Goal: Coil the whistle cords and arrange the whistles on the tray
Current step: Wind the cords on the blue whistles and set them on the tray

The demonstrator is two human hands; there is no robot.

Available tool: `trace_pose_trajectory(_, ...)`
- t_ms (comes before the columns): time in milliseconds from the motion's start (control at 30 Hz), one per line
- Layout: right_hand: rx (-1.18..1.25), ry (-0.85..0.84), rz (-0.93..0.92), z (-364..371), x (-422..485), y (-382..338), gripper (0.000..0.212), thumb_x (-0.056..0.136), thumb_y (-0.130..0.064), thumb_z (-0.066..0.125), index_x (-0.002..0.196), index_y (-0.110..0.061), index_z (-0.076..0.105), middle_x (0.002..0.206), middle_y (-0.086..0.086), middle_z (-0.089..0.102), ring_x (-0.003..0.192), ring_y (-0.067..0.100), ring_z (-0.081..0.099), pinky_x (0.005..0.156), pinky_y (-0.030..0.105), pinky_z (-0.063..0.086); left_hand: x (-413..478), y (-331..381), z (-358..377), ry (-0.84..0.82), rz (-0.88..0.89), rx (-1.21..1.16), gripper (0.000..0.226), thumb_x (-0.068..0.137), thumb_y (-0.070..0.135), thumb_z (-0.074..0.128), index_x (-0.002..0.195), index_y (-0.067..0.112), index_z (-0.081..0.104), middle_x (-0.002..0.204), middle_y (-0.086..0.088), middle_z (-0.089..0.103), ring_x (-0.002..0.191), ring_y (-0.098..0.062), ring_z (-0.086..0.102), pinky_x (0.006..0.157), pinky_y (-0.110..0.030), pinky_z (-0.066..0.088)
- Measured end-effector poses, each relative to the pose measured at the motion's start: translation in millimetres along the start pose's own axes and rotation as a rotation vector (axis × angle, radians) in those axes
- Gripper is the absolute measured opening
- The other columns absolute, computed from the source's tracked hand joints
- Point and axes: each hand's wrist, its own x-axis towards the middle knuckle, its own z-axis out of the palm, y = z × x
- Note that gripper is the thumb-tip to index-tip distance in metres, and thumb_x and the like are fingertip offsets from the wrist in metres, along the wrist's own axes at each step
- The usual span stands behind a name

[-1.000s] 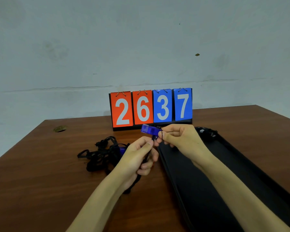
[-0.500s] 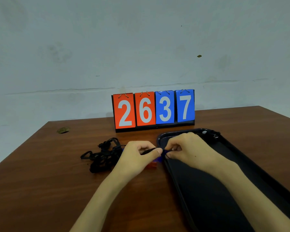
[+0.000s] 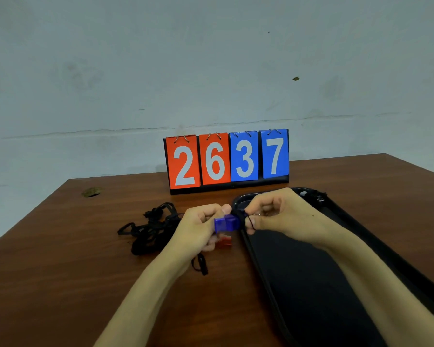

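My left hand (image 3: 198, 226) grips a translucent blue whistle (image 3: 226, 222) just left of the black tray's (image 3: 311, 284) near-left rim. My right hand (image 3: 283, 216) pinches the whistle's black cord and metal ring (image 3: 257, 215) at the tray's far-left corner. A loop of that cord (image 3: 200, 265) hangs out below my left hand onto the table. A red whistle (image 3: 223, 242) lies on the table, partly hidden under my left hand. A tangle of black cords (image 3: 150, 231) lies left of my hands. A dark whistle with cord (image 3: 316, 196) rests at the tray's far end.
A flip scoreboard (image 3: 227, 160) reading 2637 stands at the back of the brown wooden table (image 3: 60, 271), in front of a pale wall. A small round hole (image 3: 92, 192) sits near the table's far-left corner.
Both hands dropped from chest height down to the table by the tray's corner. The blue whistle was briefly hidden in my hands and now shows again in my left hand.
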Motion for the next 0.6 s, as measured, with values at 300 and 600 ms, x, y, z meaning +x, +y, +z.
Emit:
trace_pose_trajectory(300, 0.283, 0.313, 0.211, 3.9, 3.5, 5.3, 0.007, 0.086, -0.013, 0.063, 0.087, -0.016, 0.069, 0.074, -0.002, 0.072, 0.068, 0.003, 0.063, 0.063, 0.018, 0.051, -3.8, -3.4, 17.8, 0.023, -0.029, -0.155, 0.029, 0.094, 0.032, 0.046, 0.092, 0.006, 0.057, 0.050, -0.001, 0.044, 0.033, -0.007, 0.028, 0.035, -0.017, 0.020)
trace_pose_trajectory(600, -0.029, 0.679, 0.260, -4.1, 5.9, 18.3, 0.015, 0.085, -0.018, 0.065, 0.099, -0.014, 0.067, 0.083, -0.002, 0.069, 0.073, -0.002, 0.062, 0.058, 0.010, 0.042, -6.1, -2.6, 26.9, -0.068, -0.044, -0.004, 0.019, 0.096, 0.026, 0.048, 0.099, 0.009, 0.054, 0.048, -0.001, 0.046, 0.032, -0.009, 0.025, 0.033, -0.017, 0.020)
